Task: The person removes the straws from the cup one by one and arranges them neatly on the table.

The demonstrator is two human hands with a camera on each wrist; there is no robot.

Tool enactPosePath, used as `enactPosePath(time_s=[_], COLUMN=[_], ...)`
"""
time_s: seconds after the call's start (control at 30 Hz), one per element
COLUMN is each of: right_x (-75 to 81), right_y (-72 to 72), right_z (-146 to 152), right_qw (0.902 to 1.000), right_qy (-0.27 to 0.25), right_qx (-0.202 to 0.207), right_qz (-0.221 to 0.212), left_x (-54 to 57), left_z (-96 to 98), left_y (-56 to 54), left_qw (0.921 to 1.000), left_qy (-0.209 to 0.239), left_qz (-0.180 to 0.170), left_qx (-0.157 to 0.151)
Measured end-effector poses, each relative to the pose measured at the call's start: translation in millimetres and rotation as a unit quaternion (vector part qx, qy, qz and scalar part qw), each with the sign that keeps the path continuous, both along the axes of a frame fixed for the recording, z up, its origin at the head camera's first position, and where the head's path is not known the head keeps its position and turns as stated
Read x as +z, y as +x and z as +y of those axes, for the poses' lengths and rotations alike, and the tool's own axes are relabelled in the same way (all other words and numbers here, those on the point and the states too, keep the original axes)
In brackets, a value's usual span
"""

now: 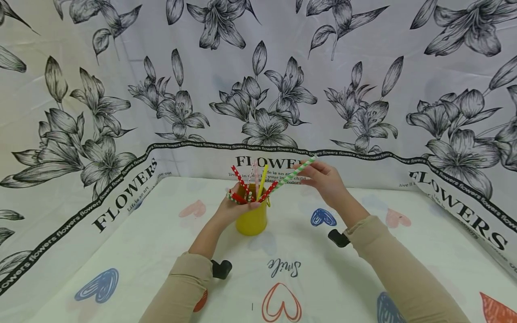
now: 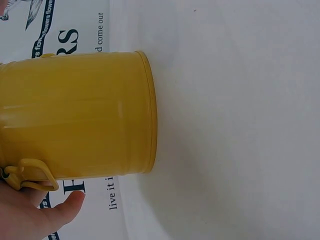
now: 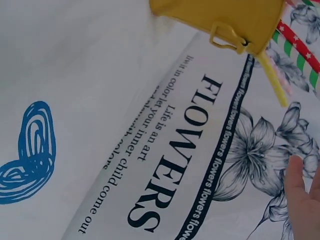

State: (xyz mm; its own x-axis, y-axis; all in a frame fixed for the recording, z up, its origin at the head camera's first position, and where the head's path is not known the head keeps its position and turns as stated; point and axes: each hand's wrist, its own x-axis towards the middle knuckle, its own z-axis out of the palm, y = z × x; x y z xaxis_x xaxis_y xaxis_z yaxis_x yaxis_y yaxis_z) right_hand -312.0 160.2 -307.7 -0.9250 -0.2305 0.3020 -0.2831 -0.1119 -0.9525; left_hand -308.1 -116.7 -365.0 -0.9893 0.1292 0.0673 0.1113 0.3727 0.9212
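Observation:
A small yellow bucket (image 1: pixel 252 224) stands on the table, holding several red, green, pink and yellow patterned straws. My left hand (image 1: pixel 229 210) grips it by the upper part, thumb across the front of the rim. The left wrist view shows the bucket's side (image 2: pixel 85 115) and a handle loop (image 2: pixel 37 172) beside my fingers. Right of the bucket, my right hand (image 1: pixel 332 186) pinches a green-and-white striped straw (image 1: pixel 296 172) near its upper end. That straw slants down to the bucket's rim. The right wrist view cuts off the pinching fingertips.
A white cloth (image 1: pixel 250 287) printed with hearts and words covers the table. Behind it hangs a flower-printed curtain (image 1: pixel 186 161). Black wrist devices (image 1: pixel 221 269) sit below both sleeves.

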Motion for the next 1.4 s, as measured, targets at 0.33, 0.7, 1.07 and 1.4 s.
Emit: enactPosePath(time_s=[0.33,0.7,1.07,1.4], right_x=[12.0,-11.5,-25.5,-36.2], right_y=[2.2,-10.9,-18.2,-26.7], right_z=[19.2,6.4,10.3,24.7], right_qw=[0.9900,0.9793,0.9885,0.9831], right_qy=[-0.131,0.026,0.007,0.157], right_qx=[-0.052,-0.165,-0.129,-0.080], right_qz=[0.010,-0.114,-0.078,-0.052], left_x=[-2.2,-4.2,-3.9,-2.7], left_z=[-0.6,-1.4,0.3,0.3], left_y=[-2.2,-1.8,0.2,1.6], left_qw=[0.9997,0.9997,0.9994,0.9997], left_qy=[0.007,0.004,0.004,0.003], left_qz=[0.019,0.022,0.033,0.023], left_qx=[-0.012,-0.008,-0.009,-0.003])
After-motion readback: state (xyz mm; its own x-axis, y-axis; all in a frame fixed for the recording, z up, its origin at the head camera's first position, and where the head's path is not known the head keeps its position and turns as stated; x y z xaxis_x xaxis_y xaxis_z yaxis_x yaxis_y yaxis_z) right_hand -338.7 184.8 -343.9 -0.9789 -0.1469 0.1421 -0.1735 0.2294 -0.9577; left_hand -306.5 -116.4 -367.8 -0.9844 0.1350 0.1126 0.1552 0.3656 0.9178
